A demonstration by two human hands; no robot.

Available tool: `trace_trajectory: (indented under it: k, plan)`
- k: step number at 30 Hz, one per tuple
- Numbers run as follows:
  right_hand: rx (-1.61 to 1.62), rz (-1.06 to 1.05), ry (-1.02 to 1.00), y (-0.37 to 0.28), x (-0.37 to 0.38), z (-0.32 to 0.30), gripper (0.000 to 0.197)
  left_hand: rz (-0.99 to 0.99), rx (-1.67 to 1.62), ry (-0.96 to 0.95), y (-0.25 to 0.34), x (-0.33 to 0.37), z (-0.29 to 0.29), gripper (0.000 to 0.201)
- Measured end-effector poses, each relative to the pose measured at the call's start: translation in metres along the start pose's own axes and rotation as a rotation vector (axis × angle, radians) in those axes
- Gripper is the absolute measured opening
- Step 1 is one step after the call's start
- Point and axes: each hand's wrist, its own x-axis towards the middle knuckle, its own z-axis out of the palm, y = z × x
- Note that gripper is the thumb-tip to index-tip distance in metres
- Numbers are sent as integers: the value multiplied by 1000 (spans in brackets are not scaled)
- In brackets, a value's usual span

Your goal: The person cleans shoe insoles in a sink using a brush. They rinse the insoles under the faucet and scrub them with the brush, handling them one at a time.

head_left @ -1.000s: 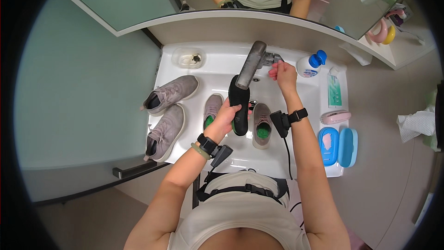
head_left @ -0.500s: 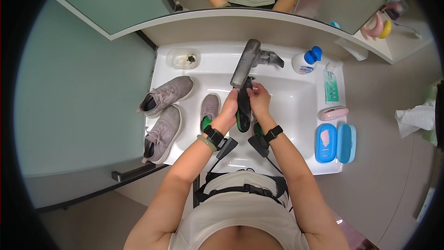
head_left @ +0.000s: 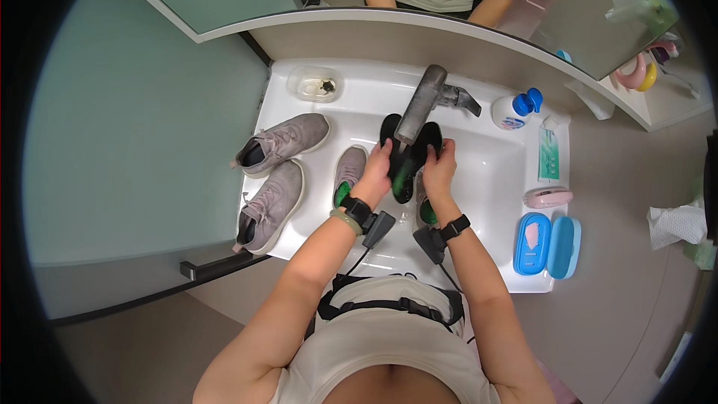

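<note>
Under the grey faucet [head_left: 421, 105] I hold two black shoe insoles, spread into a V, with green showing at their lower ends. My left hand [head_left: 376, 168] is closed on the edge of the left insole [head_left: 388, 129]. The right insole [head_left: 429, 137] is pinched at its edge by my right hand [head_left: 440, 168]. Water seems to run from the spout onto them. Beside my left hand lies a small mauve sneaker [head_left: 349, 168] with a green inside. Another sneaker [head_left: 428, 212], also green inside, is partly hidden beneath my right wrist.
Two larger mauve sneakers [head_left: 271, 206] rest on the left ledge of the white sink [head_left: 486, 172]. A clear dish [head_left: 315, 84] sits at the back left. Along the right ledge stand a pump bottle [head_left: 511, 112], a tube [head_left: 548, 151], a pink object [head_left: 549, 197] and an opened blue case [head_left: 532, 245].
The insoles, earlier together under the spout, are now fanned apart. My right hand has moved away from my left. The whole view has shifted slightly.
</note>
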Motion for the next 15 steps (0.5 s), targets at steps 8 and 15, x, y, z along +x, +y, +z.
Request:
trace_trajectory:
  k: [8, 15]
  plan:
    - [-131, 11, -374, 4, -6, 16, 30, -168, 261, -89, 11, -8, -52, 25]
    - [-319, 47, -483, 16, -2, 24, 34, -252, 27, -164, 5, -12, -41, 26]
